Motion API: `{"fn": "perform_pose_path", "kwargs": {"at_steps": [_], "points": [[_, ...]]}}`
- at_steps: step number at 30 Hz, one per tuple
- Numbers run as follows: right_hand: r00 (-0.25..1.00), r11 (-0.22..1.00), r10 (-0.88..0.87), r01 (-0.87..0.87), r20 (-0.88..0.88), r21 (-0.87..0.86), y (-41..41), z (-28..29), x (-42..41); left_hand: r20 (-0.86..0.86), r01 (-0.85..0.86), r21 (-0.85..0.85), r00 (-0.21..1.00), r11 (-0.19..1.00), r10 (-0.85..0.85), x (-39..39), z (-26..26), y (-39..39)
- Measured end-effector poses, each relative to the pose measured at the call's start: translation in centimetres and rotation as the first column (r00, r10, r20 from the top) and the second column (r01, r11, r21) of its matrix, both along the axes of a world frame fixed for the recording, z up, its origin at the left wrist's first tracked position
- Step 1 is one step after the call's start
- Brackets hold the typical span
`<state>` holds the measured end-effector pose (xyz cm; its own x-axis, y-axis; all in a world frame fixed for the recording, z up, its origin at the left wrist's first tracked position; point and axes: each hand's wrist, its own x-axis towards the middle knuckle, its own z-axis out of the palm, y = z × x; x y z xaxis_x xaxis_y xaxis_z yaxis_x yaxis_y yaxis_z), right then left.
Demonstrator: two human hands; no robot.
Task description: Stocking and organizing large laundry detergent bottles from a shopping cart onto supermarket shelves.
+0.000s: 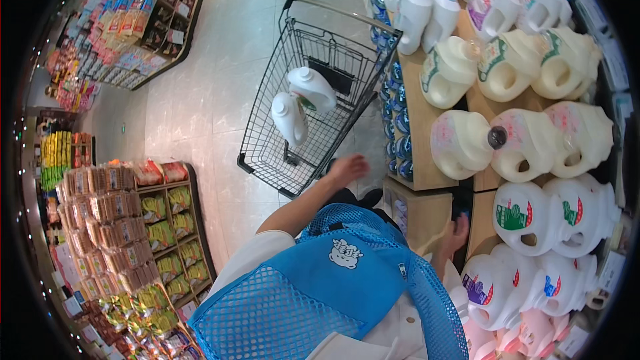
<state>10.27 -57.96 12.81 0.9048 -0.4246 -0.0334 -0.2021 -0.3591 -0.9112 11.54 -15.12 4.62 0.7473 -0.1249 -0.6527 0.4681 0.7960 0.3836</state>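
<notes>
My left hand (349,169) is held out between the near end of the wire shopping cart (267,130) and the wooden shelf on the right, with nothing in it; its fingers look blurred. Inside the cart two white plastic jugs (291,119) with white caps lie close together. Beside the lower shelf edge is my right hand (455,235), fingers raised and apart, holding nothing. Nearest to it on the shelf is a white jug with a green label (520,215). A blue mesh vest (325,280) covers my front.
The wooden shelf (420,150) at the right bears rows of detergent-like jugs, with blue-wrapped goods (400,122) below its edge. A display of packaged food (170,230) stands at the left, another (145,35) at the upper left. Tiled floor (210,105) lies between.
</notes>
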Motion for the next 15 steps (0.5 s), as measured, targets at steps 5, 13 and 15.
{"fn": "perform_pose_path", "kwargs": {"at_steps": [5, 13, 15], "points": [[0.872, 0.913, 0.392, -0.327, -0.293, 0.245, 11.7, 3.7, -0.9, -0.272, -0.298, 0.503, 0.836, 0.811, 0.476, -3.5, -5.4, 11.8], [0.629, 0.731, 0.681, -0.557, -0.375, 0.393, 19.7, 3.7, 0.5, -0.267, 0.093, 0.894, 0.896, 0.437, 0.356, -3.8, -10.6, 22.3], [0.604, 0.728, 0.686, -0.577, -0.406, 0.372, 20.9, 3.3, 0.9, -0.224, 0.076, 0.862, 0.943, 0.501, 0.244, -2.8, -10.3, 23.5]]}}
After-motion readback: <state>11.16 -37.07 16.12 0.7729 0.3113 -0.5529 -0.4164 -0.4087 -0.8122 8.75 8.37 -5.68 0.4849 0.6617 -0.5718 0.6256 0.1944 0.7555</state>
